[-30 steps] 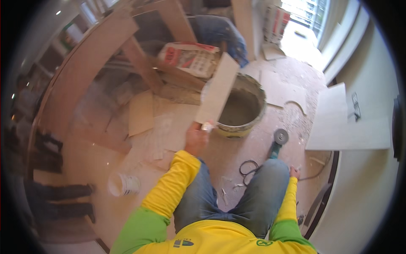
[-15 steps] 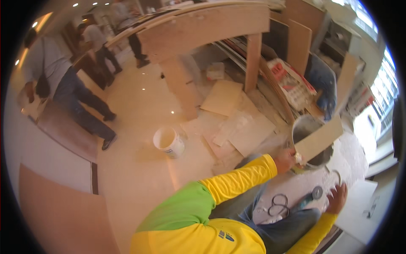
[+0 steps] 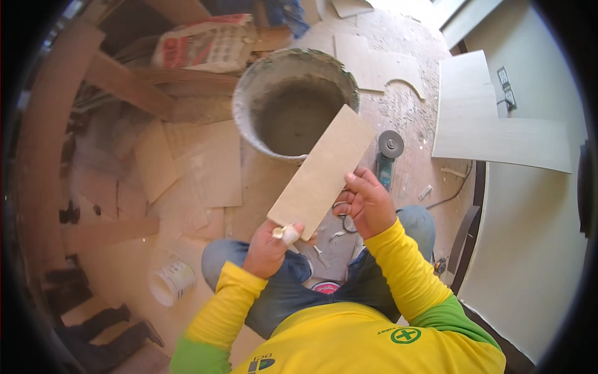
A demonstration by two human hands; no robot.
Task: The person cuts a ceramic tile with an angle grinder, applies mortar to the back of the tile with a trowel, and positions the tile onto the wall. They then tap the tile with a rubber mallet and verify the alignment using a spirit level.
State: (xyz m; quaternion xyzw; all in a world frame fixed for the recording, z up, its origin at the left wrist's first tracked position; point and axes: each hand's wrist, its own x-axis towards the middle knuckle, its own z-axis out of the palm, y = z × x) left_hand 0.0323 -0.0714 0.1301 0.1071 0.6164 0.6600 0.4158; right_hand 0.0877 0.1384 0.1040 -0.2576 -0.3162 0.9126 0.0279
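I hold a beige rectangular tile strip at a slant above my lap. My left hand is closed on its lower end, with white wrapping around the thumb. My right hand grips the right edge, thumb near the edge and fingers curled below. Just beyond the tile is a large bucket with grey material inside, partly hidden by the strip. An angle grinder lies to the right of the bucket, and its cable runs across the dusty floor.
Cut pale panels stand by the right wall. A printed sack rests among wooden boards behind. Loose sheets and a small white bucket are to the left. Another person's legs show at lower left.
My right hand has come up from beside my knee onto the strip, which is now held lower and closer to me. The view swung left, then back down to my hands.
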